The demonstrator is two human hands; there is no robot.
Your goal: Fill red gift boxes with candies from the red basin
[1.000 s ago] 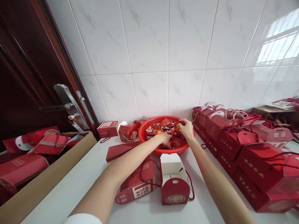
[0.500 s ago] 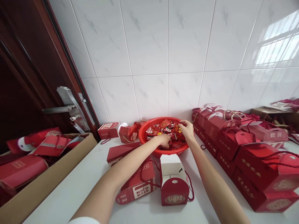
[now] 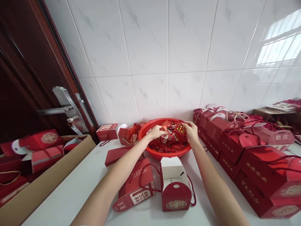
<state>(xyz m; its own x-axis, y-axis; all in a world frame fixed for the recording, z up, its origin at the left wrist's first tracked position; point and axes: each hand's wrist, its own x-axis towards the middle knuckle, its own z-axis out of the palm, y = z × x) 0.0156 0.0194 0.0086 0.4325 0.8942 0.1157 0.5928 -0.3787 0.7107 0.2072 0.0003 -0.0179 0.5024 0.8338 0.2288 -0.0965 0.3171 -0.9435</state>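
Note:
A red plastic basin (image 3: 166, 155) full of red wrapped candies (image 3: 175, 147) stands against the wall. Over its left half, my left hand (image 3: 157, 131) is closed, its fingertips pinching a small red wrapped candy (image 3: 164, 127). At the right rim, my right hand (image 3: 191, 130) grips the edge of a red packet with a gold pattern (image 3: 180, 130), raised above the pile. In front of the basin, an open gift box (image 3: 176, 194) stands upright with its white inside showing and a red cord handle. Beside it lies a tilted red gift box (image 3: 138, 185).
Stacked red gift boxes (image 3: 256, 169) with cord handles line the right side of the white table (image 3: 87, 169). More boxes (image 3: 107, 131) stand at the back left. On the left, a cardboard carton (image 3: 58, 163) holds several boxes, near a door handle (image 3: 56, 110).
My left hand has come up out of the candies and shifted slightly left with a candy. My right hand has lifted the gold-patterned packet a little. The view has tilted slightly.

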